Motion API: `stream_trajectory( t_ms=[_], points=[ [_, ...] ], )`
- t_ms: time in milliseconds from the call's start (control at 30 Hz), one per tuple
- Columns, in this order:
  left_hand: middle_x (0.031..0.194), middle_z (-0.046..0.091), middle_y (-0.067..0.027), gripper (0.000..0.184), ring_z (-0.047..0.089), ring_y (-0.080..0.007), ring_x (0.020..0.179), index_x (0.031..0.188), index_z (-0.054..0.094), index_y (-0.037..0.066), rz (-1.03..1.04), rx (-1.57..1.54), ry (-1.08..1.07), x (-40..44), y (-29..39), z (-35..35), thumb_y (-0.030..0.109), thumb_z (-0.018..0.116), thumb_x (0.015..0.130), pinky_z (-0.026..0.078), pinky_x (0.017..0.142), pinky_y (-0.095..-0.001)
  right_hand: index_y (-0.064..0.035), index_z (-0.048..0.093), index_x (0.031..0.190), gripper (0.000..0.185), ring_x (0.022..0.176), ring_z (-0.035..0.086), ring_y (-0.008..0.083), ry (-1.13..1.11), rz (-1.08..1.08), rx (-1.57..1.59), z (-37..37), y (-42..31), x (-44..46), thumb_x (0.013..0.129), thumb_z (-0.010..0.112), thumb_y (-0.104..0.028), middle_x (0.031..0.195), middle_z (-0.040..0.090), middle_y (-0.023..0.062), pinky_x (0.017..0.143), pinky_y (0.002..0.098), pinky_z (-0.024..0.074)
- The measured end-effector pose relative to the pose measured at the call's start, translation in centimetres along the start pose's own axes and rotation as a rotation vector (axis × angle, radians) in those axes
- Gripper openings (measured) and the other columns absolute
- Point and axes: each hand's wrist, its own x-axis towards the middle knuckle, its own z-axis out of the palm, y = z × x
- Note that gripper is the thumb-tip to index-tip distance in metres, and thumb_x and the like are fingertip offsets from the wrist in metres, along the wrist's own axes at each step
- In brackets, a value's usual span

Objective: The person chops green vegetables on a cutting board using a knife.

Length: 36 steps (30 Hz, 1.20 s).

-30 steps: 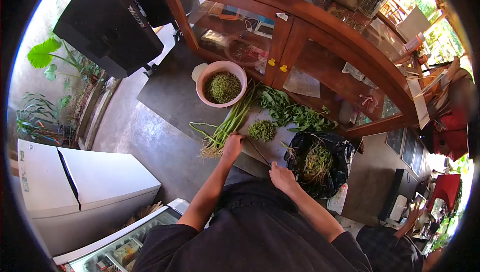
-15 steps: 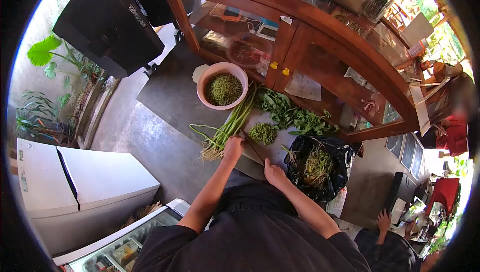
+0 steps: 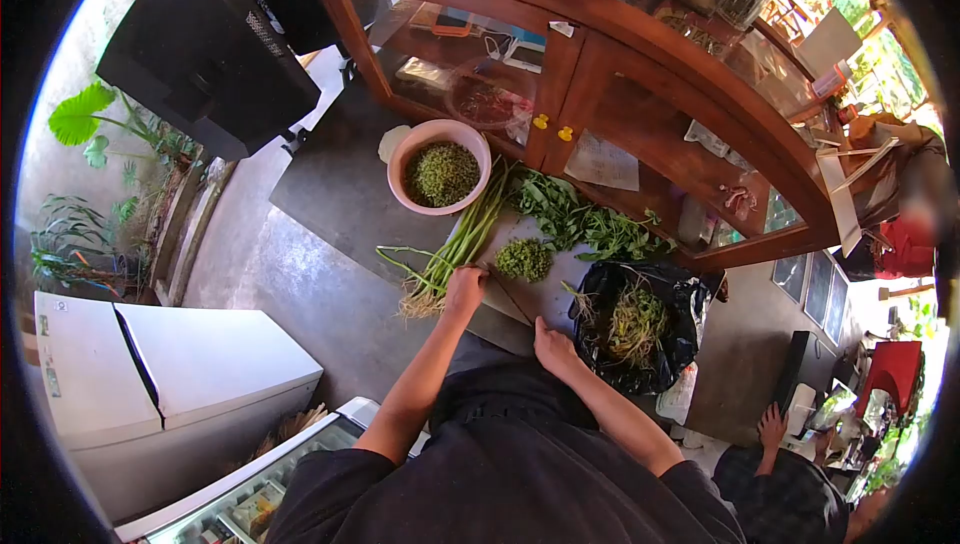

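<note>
My left hand (image 3: 465,290) is closed beside the root ends of a bundle of long green stems (image 3: 462,234); what its fingers hold is hidden. My right hand (image 3: 553,346) is also closed, near the front edge of the grey work surface (image 3: 550,294). A thin dark line runs between both hands, and I cannot tell whether it is a stem, a blade or an edge. Just beyond them sits a small heap of chopped greens (image 3: 524,260). Leafy greens (image 3: 570,212) lie behind it. On the right, a black plastic bag (image 3: 680,329) holds roots and yellowed trimmings (image 3: 636,324).
A pink bowl (image 3: 398,184) full of chopped greens stands at the back left. Behind rises a glass-fronted wooden cabinet (image 3: 575,64). A white refrigerator (image 3: 230,354) is on the left. Another person's hand (image 3: 771,427) shows at the lower right.
The whole view has shifted slightly. Both my hands stay in nearly the same place relative to the greens, still closed. The other person's hand has moved a little.
</note>
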Motion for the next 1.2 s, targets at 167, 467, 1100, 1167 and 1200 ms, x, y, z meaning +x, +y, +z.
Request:
stream_trajectory(
  t_ms=[167,467,1100,1167,1200],
  points=[
    [0.084,0.065,-0.0173,0.018,0.062,-0.0354,0.081,0.084,0.070,0.002,0.023,-0.052,0.044,0.1,-0.9,0.9,-0.001,0.058,0.072,0.051,0.074,-0.0426,0.0004,0.037,0.118,0.033,0.082,0.061,0.0467,-0.025,0.040,0.015,-1.7,-1.2,-0.6,0.088,0.037,-0.015,0.085,0.062,0.0293,0.073,0.0553,0.0485],
    [0.087,0.065,-0.0196,0.021,0.062,-0.0367,0.082,0.090,0.070,0.004,-0.049,-0.001,0.011,-0.1,-0.6,1.1,0.000,0.059,0.072,0.050,0.076,-0.0444,0.0001,0.036,0.122,0.036,0.086,0.061,0.0468,-0.167,0.100,-0.022,-3.4,-1.3,-1.5,0.089,0.033,-0.015,0.092,0.062,0.0303,0.077,0.0551,0.0479],
    [0.088,0.065,-0.0185,0.018,0.062,-0.0367,0.082,0.086,0.070,0.004,-0.113,-0.019,0.018,-0.1,0.3,0.3,0.000,0.058,0.073,0.051,0.074,-0.0440,-0.0002,0.037,0.125,0.041,0.081,0.062,0.0449,-0.039,0.026,-0.036,-0.4,0.8,-1.1,0.090,0.041,-0.020,0.090,0.063,0.0285,0.072,0.0535,0.0495],
    [0.092,0.064,-0.0175,0.019,0.060,-0.0360,0.088,0.088,0.069,0.004,-0.094,0.033,-0.015,-0.1,0.3,0.4,0.000,0.058,0.074,0.050,0.077,-0.0431,-0.0013,0.039,0.119,0.035,0.079,0.062,0.0449,0.011,-0.018,-0.044,-0.5,0.8,-1.0,0.090,0.042,-0.021,0.088,0.063,0.0283,0.070,0.0543,0.0494],
    [0.092,0.064,-0.0175,0.019,0.060,-0.0360,0.088,0.088,0.069,0.004,-0.091,0.032,-0.016,-0.3,0.1,0.6,0.000,0.058,0.074,0.050,0.077,-0.0431,-0.0013,0.039,0.119,0.035,0.079,0.062,0.0449,0.013,-0.015,-0.043,-0.8,0.7,-1.1,0.090,0.042,-0.021,0.088,0.063,0.0283,0.070,0.0543,0.0494]
  ],
)
